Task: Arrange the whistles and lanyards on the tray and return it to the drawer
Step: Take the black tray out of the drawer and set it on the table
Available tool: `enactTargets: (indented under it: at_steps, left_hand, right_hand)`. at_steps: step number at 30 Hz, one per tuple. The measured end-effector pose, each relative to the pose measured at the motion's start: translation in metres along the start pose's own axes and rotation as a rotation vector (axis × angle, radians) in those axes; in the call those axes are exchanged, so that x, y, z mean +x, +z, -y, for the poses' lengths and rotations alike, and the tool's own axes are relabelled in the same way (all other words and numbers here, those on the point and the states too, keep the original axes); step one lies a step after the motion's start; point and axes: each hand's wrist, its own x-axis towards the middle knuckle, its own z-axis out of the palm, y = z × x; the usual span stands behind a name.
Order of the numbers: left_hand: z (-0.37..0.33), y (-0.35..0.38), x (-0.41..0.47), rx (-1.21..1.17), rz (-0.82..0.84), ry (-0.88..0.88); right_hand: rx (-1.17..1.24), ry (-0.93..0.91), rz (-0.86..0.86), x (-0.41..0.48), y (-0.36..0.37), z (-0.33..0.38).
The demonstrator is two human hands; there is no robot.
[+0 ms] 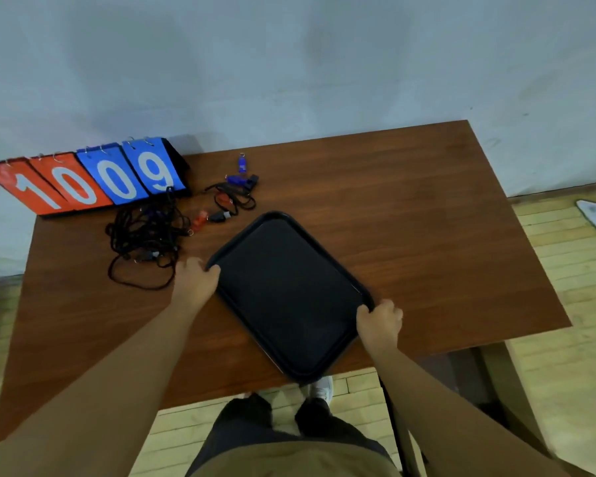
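Along the table's (427, 235) far left edge we see a flip scoreboard (83, 180), then tangled black lanyards (145, 235) and scattered whistles (234, 187) beside it. Rightward lies the black tray (289, 290), askew, its near corner reaching the near edge. The left hand (195, 280) grips its left corner, and the right hand (379, 321) grips its right corner.

The black tray (283, 287) sat empty and skewed on the table (427, 218), one corner jutting past the near edge. Left of its far corner sprawled a tangle of black lanyards (145, 235). Red, black and blue whistles (236, 179) lay scattered beyond it (some on cords).
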Motion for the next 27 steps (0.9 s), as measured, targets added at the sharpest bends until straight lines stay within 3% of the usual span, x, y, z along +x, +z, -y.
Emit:
enactTargets:
  at_steps: [4,8,15,27]
  left_hand:
    - [-0.01,0.004,0.029,0.058,0.106,0.029]
    - [-0.013,0.009,0.041,0.135,0.182,0.051]
    - [0.004,0.002,0.044,0.109,0.2,0.078]
    - [0.063,0.023,-0.001,0.086,0.083,-0.143]
  right_hand:
    - [0.207,0.173,0.069,0.003,0.012,-0.005]
    - [0.271,0.212,-0.006,0.005,0.021,-0.006]
    - [0.387,0.16,-0.039,0.015,0.008,0.026]
    - [0.201,-0.05,0.15,0.052,-0.005,0.097]
